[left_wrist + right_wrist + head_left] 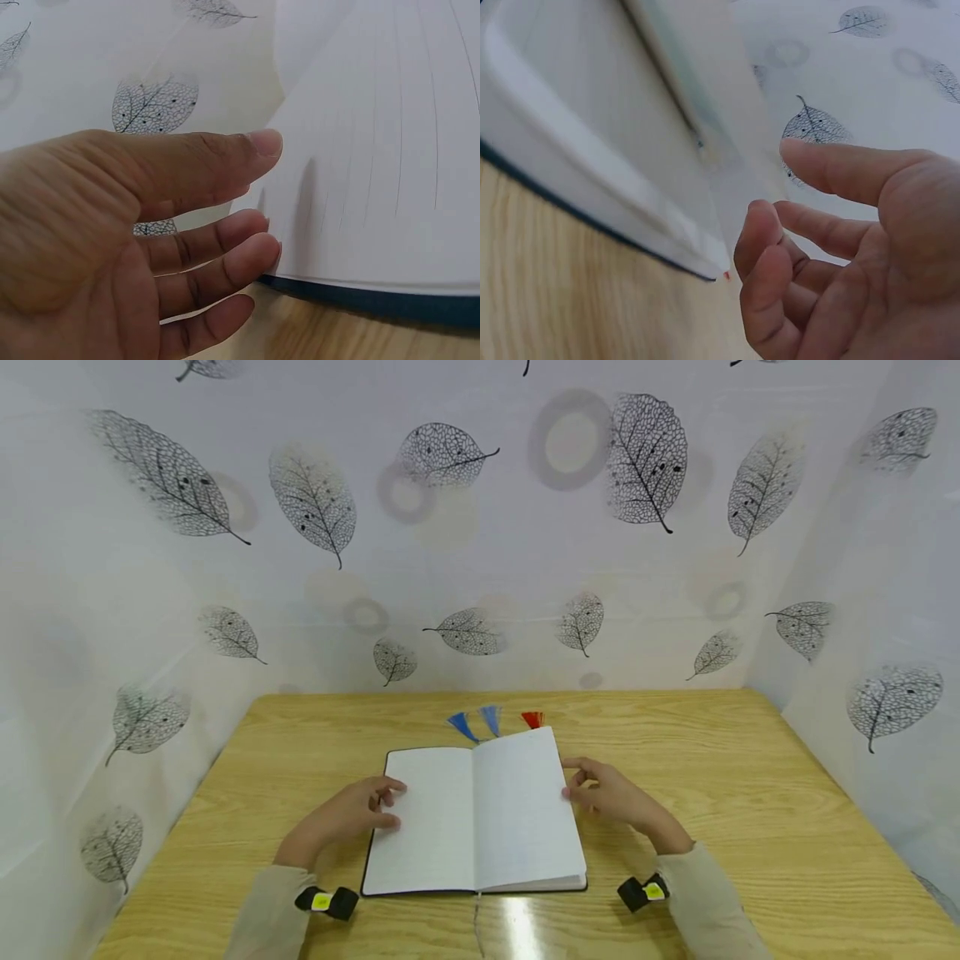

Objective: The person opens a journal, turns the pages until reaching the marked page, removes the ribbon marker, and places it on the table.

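Observation:
An open notebook point(431, 827) with ruled white pages and a dark cover lies between both hands. My left hand point(347, 814) is at its left edge, thumb and index fingertip over the left page, the other fingers loosely bent. In the left wrist view, the thumb stands apart from the fingers point(217, 285). On the other side, the right page point(521, 810) stands raised off the stack beneath. My right hand point(611, 793) has thumb and index fingertips spread along that page's outer edge. In the right wrist view, the lifted page point(705, 45) is blurred beside the fingertips.
Blue point(462, 724), light blue point(491, 718) and red tassels point(532, 719) stick out past the notebook's top edge. A thin ribbon point(477, 927) hangs from its bottom onto the wooden table point(750, 827). Leaf-patterned sheeting point(480, 560) rises behind and at both sides.

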Tool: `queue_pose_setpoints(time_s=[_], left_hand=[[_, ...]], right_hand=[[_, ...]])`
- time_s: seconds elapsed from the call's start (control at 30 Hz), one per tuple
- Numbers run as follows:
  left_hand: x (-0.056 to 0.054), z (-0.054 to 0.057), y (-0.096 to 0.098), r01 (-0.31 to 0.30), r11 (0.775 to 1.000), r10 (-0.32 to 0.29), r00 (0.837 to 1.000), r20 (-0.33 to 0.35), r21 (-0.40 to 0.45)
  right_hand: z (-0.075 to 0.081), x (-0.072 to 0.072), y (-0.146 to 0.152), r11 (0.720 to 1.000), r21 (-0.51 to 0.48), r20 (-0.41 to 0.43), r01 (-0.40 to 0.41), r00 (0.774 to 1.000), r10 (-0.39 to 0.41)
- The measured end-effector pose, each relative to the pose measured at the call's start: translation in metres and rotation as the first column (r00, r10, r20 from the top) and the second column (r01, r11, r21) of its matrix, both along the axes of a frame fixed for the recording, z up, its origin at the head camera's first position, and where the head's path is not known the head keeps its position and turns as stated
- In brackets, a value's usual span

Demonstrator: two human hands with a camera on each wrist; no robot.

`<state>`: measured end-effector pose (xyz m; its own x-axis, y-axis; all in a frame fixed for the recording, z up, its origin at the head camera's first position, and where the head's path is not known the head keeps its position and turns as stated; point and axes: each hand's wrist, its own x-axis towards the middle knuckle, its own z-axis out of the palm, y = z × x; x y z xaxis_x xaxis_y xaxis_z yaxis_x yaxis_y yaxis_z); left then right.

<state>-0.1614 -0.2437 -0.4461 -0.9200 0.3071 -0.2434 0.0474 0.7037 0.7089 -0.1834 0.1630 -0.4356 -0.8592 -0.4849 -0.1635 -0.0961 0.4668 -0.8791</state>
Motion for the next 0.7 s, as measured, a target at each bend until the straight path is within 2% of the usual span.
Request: queue_pose_setpoints(time_s=[0.2, 0.4, 0.7], left_hand=[[-0.001, 0.005, -0.008, -0.003, 0.999, 0.002, 1.0, 0.015, 0.049], [-0.003, 0.006, -0.015, 0.001, 0.998, -0.001, 1.0, -0.001, 0.067], [-0.001, 0.013, -0.025, 0.039, 0.995, -0.031, 0.995, -0.091, 0.087]], right_hand=[[0.009, 0.001, -0.004, 0.993, -0.11, 0.047, -0.042, 0.998, 0.047], [0.017, 0.001, -0.016, 0.963, -0.256, 0.061, -0.083, 0.993, 0.102], [0.018, 0.003, -0.04, 0.953, -0.277, 0.075, -0.12, 0.986, 0.146]])
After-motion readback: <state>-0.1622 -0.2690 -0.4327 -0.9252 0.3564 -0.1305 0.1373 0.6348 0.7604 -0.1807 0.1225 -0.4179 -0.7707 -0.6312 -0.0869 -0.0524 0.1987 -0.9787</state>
